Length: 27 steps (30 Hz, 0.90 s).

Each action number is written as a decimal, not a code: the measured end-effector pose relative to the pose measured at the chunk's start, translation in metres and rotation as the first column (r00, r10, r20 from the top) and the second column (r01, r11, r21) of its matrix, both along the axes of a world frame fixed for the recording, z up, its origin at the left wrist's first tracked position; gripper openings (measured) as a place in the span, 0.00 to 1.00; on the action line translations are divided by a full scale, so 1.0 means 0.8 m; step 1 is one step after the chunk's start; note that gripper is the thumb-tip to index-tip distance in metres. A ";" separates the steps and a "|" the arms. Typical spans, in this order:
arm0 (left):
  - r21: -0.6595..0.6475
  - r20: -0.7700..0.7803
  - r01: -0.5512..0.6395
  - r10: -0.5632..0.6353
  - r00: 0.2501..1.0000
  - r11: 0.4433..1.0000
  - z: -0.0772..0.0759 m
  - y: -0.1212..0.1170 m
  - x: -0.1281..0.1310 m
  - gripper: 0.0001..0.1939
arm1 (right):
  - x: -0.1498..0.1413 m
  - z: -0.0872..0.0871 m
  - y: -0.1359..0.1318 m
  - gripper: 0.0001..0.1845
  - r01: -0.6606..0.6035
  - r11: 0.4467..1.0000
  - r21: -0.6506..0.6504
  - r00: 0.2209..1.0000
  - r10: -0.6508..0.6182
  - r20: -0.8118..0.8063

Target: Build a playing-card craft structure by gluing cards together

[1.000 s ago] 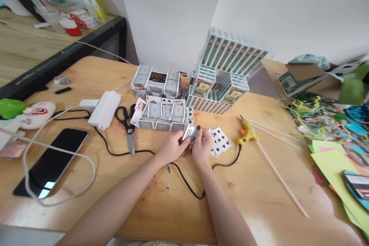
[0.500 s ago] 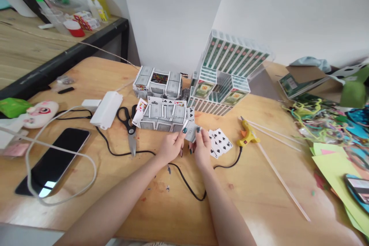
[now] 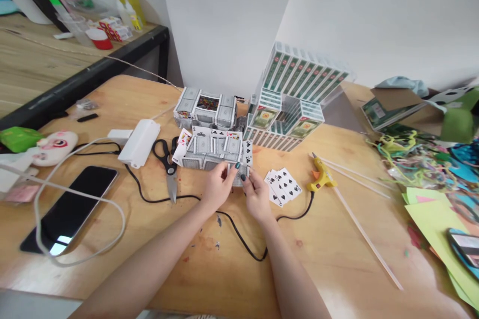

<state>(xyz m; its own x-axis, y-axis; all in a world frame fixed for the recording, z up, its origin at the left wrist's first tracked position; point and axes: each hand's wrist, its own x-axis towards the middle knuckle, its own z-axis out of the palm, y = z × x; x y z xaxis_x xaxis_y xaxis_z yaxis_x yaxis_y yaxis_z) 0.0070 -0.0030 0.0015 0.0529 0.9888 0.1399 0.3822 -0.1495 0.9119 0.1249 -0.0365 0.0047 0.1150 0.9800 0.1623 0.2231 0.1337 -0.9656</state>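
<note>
Between my two hands is a grey-backed playing card point(image 3: 238, 178), close against the front right corner of a box-like structure built of playing cards point(image 3: 213, 148). My left hand point(image 3: 220, 185) pinches the card's left side, thumb on its face toward me. On the right side, my right hand point(image 3: 257, 194) has its fingers closed on the same card. Whether the card touches the structure, I cannot tell. A few loose spade cards point(image 3: 283, 187) lie face up to the right of my right hand. Behind stands a second card structure point(image 3: 205, 107).
Black-handled scissors point(image 3: 170, 169) and a white power adapter point(image 3: 139, 143) lie left, near a phone point(image 3: 71, 209) and cables. A yellow glue gun point(image 3: 322, 174) rests right, its black cord running under my arms. Stacked card boxes point(image 3: 286, 104) stand behind; coloured paper point(image 3: 430, 219) is far right.
Both hands have shifted slightly left with the card, bringing it in front of the near structure's right corner. More of the loose spade cards shows now.
</note>
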 end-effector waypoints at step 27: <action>-0.091 -0.004 0.033 -0.034 0.999 0.995 -0.009 0.011 -0.001 0.18 | -0.017 0.059 0.053 0.13 -0.082 0.980 -0.181 0.960 0.028 -0.278</action>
